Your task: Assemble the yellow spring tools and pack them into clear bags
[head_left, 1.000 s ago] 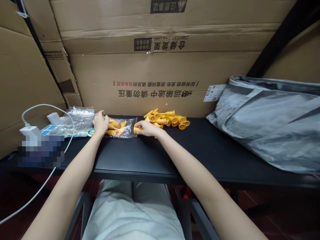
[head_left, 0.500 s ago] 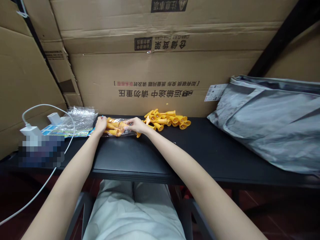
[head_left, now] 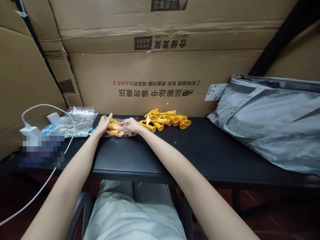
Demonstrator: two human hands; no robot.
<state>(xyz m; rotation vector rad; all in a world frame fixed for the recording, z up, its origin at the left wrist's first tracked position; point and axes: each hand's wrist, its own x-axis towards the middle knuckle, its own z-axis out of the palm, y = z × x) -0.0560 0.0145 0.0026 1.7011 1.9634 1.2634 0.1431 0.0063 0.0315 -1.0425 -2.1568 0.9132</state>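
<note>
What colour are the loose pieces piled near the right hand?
The loose pieces are yellow, as the head view shows.

Black table, heap of yellow horn-shaped pieces, filled clear bag, clear plastic packets, grey bag

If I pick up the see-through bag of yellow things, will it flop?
Probably: the clear bag looks thin and wrinkled. The yellow pieces inside might slide about, since they lie jumbled. It may feel slippery, because its film looks shiny.

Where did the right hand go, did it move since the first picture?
Yes, the right hand moved left against the printed cardboard, away from the yellow pile.
</note>
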